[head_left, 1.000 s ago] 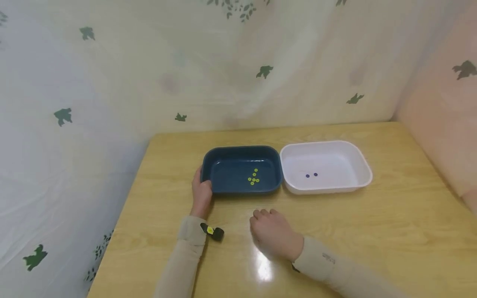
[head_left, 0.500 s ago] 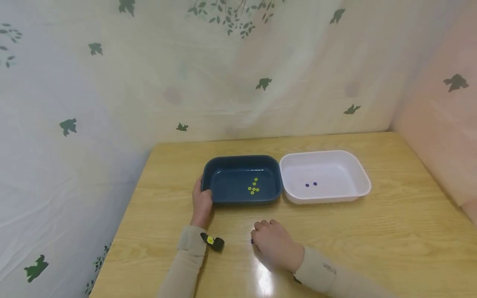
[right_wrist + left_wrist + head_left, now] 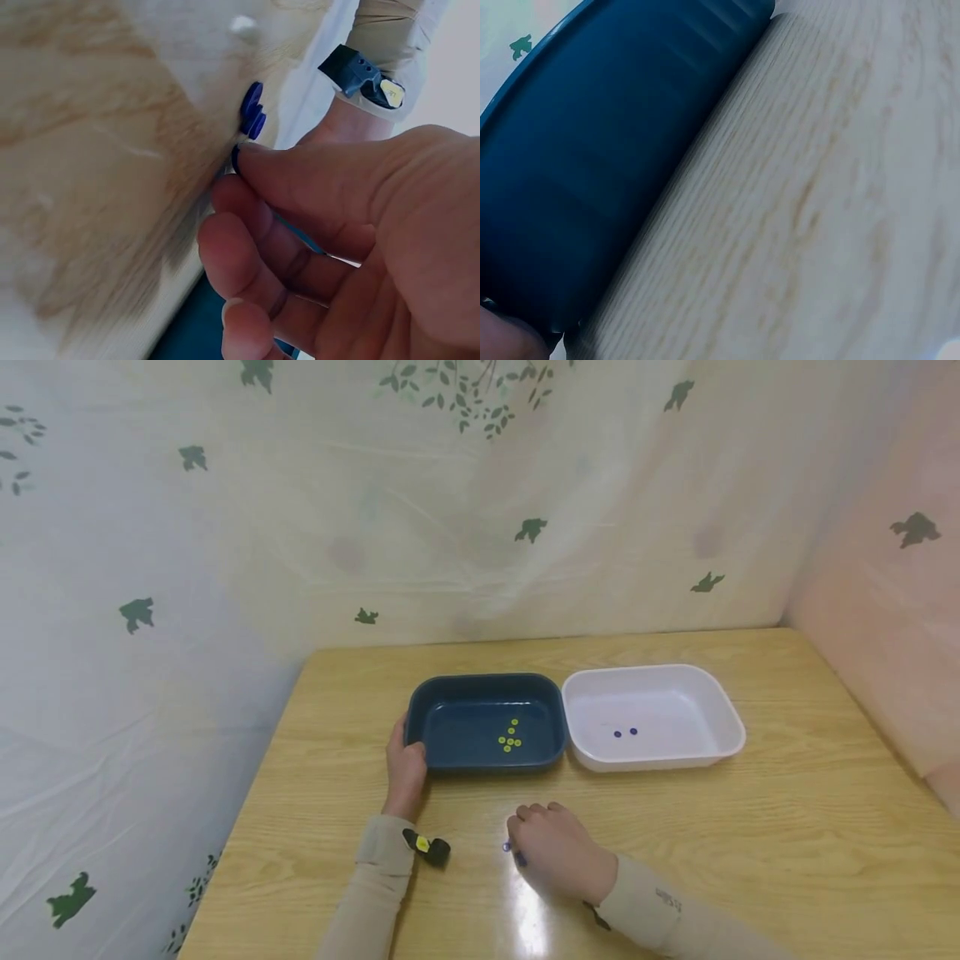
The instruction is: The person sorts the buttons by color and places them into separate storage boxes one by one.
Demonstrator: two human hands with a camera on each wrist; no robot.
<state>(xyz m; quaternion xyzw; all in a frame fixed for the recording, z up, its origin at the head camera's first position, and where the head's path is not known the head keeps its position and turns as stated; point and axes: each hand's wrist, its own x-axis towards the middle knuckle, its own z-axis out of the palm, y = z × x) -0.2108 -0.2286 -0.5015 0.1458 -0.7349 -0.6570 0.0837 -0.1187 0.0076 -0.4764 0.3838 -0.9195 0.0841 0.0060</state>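
Note:
My left hand grips the left front corner of a dark blue tray, its thumb on the rim. Several yellow buttons lie inside that tray. In the right wrist view the thumb and forefinger of my right hand pinch a dark blue button low over the table. Just beyond the fingertips, other blue buttons sit close together. The head view shows blue buttons beside the right hand's fingers, partly covered by them.
A white tray stands against the blue tray's right side, holding two blue buttons. The wooden table runs back to a patterned cloth, with more cloth at both sides.
The head view has tilted, so the scene sits lower. Blue buttons now show beside the right hand's fingers, where none showed at first. The left hand keeps its hold on the tray.

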